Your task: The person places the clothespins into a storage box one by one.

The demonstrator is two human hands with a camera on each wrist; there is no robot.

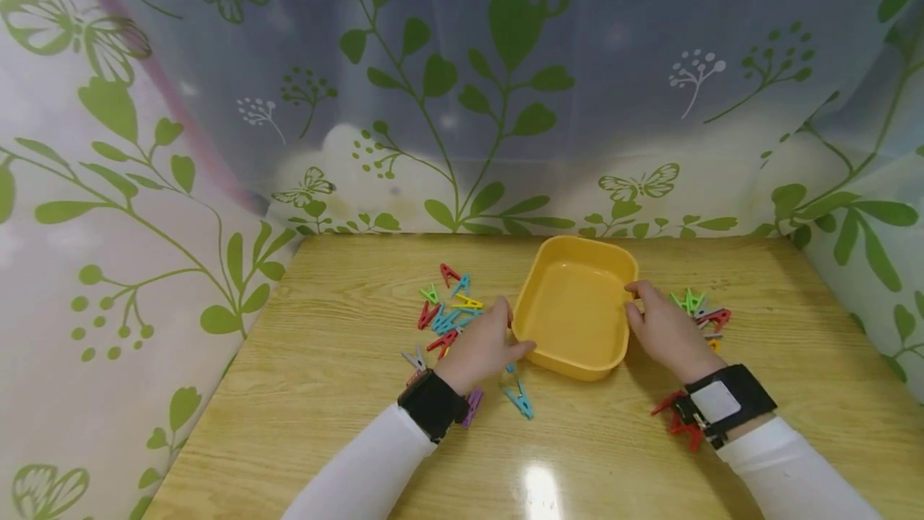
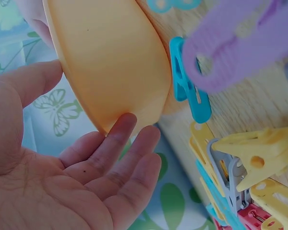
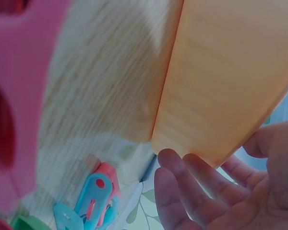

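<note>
A yellow plastic basin (image 1: 570,303), its inside bare, sits at the back middle of the wooden table. My left hand (image 1: 482,347) holds it by the left side, thumb over the near-left rim. In the left wrist view the fingers (image 2: 122,127) lie against the outer wall. At the right side my right hand (image 1: 667,327) grips the rim between thumb and fingers. The right wrist view has those fingers (image 3: 194,191) at the wall's lower corner. Several colourful clothespins (image 1: 440,317) lie around and partly beneath my left hand.
More clothespins (image 1: 690,299) are beyond my right hand, and red ones (image 1: 686,428) lie by the right wrist. A blue clothespin (image 1: 518,400) is just in front of the basin; a purple one (image 1: 472,408) lies by the left wrist. A leaf-patterned curtain (image 1: 447,143) borders the table's back.
</note>
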